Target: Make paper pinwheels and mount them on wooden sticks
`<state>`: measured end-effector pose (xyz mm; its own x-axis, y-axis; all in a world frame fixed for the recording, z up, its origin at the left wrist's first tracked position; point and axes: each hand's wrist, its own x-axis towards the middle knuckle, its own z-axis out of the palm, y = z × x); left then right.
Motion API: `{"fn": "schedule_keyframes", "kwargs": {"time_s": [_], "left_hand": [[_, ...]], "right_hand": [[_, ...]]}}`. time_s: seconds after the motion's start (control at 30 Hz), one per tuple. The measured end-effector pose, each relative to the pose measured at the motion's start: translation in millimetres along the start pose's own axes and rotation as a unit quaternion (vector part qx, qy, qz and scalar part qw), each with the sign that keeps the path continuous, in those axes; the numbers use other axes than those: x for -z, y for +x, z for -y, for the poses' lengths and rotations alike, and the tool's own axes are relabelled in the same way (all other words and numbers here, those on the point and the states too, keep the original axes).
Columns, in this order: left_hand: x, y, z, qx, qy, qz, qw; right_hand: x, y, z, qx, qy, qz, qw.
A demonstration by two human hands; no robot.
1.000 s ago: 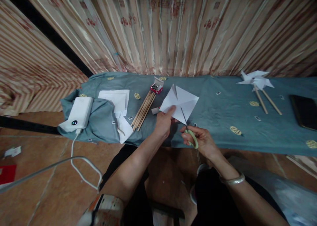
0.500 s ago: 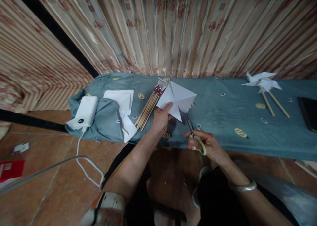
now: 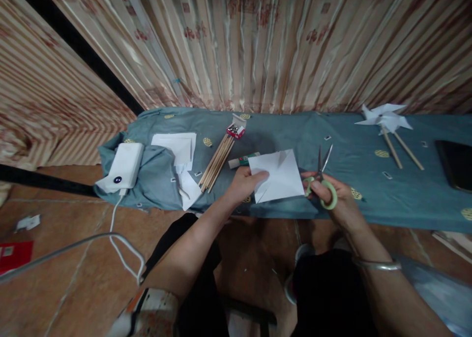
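My left hand point(image 3: 244, 185) pinches the left edge of a white square of paper point(image 3: 280, 177) with cut slits, held low over the blue cloth-covered table point(image 3: 405, 194). My right hand point(image 3: 334, 197) grips green-handled scissors point(image 3: 321, 175) just right of the paper, blades parted and pointing away from me. The scissors are clear of the paper.
A bundle of wooden sticks point(image 3: 217, 161), a glue stick point(image 3: 243, 160), a small red box of pins point(image 3: 236, 129), white paper sheets point(image 3: 177, 147) and a white power bank point(image 3: 123, 167) with a cable lie to the left. Finished paper pinwheels point(image 3: 385, 119) and a dark tablet point(image 3: 455, 162) lie at right.
The scissors came off the paper and swung right with blades up. My left hand lowered the paper toward the table's front edge, uncovering the glue stick.
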<state>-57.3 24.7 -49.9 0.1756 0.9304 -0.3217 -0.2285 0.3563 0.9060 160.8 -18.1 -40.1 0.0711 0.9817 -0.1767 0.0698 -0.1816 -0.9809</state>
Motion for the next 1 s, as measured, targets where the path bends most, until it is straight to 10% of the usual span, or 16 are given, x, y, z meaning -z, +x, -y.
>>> {"fn": "schedule_keyframes", "kwargs": {"time_s": [0.23,0.53,1.0], "left_hand": [[-1.6,-6.3,3.1,0.022,0.052,0.040,0.998],[-18.0,-16.2,-1.7,-0.017,-0.136,0.063,0.989],[-17.0,19.2,7.0,-0.064,-0.065,-0.097,0.991]], "right_hand": [[-19.4,3.7,7.1,-0.014,0.010,-0.012,1.000],[-42.5,23.4,-4.3,0.044,0.073,-0.165,0.983],[-56.9,36.4,-1.7,0.028,0.027,-0.074,0.997]]}}
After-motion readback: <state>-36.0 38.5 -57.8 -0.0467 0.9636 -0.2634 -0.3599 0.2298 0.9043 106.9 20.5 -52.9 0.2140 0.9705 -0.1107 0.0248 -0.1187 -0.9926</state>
